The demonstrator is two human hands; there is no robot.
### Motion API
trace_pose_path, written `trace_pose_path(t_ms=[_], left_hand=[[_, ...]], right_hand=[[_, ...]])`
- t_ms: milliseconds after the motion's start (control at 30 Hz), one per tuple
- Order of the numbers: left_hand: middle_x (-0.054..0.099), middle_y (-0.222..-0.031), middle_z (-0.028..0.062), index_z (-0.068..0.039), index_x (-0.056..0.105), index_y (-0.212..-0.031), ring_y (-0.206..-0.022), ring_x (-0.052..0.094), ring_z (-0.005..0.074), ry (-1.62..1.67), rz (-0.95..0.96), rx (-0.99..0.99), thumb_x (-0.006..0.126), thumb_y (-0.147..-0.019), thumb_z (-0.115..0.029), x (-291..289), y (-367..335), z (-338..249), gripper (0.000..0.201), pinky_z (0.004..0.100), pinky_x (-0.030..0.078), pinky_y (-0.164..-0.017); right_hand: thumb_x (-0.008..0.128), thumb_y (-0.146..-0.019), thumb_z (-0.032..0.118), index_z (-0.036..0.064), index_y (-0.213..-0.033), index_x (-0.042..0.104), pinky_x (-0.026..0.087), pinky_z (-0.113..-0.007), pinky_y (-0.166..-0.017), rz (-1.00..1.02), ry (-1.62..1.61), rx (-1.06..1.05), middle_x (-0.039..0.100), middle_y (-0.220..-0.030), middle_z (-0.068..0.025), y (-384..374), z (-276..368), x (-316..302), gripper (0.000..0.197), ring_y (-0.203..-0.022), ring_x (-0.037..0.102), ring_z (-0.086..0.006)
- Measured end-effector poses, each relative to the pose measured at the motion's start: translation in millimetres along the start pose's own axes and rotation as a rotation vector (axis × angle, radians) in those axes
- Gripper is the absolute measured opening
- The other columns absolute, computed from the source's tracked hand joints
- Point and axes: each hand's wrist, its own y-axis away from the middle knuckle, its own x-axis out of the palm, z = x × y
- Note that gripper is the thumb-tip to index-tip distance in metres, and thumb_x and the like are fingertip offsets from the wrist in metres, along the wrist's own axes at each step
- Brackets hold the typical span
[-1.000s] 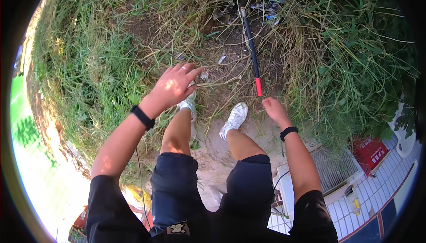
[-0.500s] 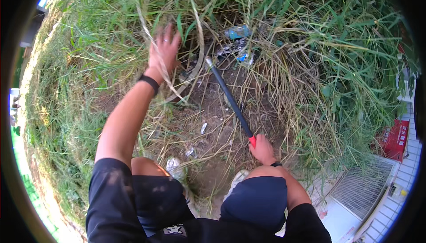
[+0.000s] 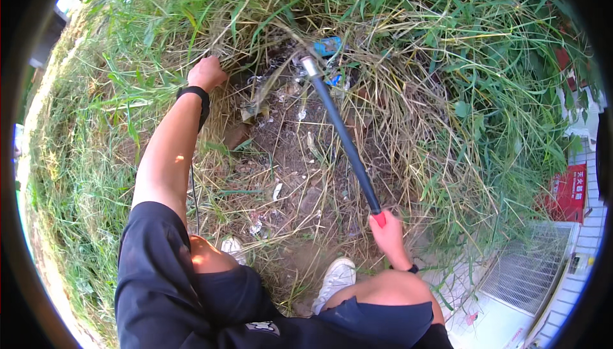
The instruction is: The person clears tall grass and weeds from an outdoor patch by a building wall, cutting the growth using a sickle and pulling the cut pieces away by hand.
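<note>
My right hand [image 3: 388, 237] is wrapped round the red grip of a long-handled sickle [image 3: 345, 138]. Its black shaft slants up and left to a silver metal collar, and the blade beyond is blurred among dry stalks. At the upper left, my left hand [image 3: 207, 73] is closed round a clump of grass [image 3: 217, 49] at the edge of the bare patch. The fingertips are hidden from view. A blue crumpled wrapper [image 3: 327, 46] lies by the sickle's head, with shiny litter around it.
Bare soil [image 3: 294, 157] with straw and white scraps spreads before my white shoes [image 3: 335, 282]. Dense grass stands left, ahead and right. At the lower right are a white air-conditioner unit [image 3: 523, 279], a red box [image 3: 567, 193] and a white tiled wall [image 3: 590, 221].
My left hand went from spread fingers to closed on grass, moving left and slightly down. The sickle's head rose slightly, while my right hand shifted down and right.
</note>
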Motion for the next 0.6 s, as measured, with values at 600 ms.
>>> trace_pose_path(t_ms=[600], left_hand=[[0.066, -0.102, 0.0324, 0.011, 0.065, -0.097, -0.101, 0.064, 0.0451, 0.24, -0.082, 0.012, 0.057, -0.081, -0.02, 5, 3, 36, 0.036, 0.0469, 0.05, -0.091]], right_hand=[[0.048, -0.103, 0.034, 0.0049, -0.083, 0.054, 0.033, -0.022, -0.036, 0.353, -0.656, 0.12, 0.049, -0.056, 0.0015, 0, 70, -11, 0.036, -0.039, 0.043, -0.0062]])
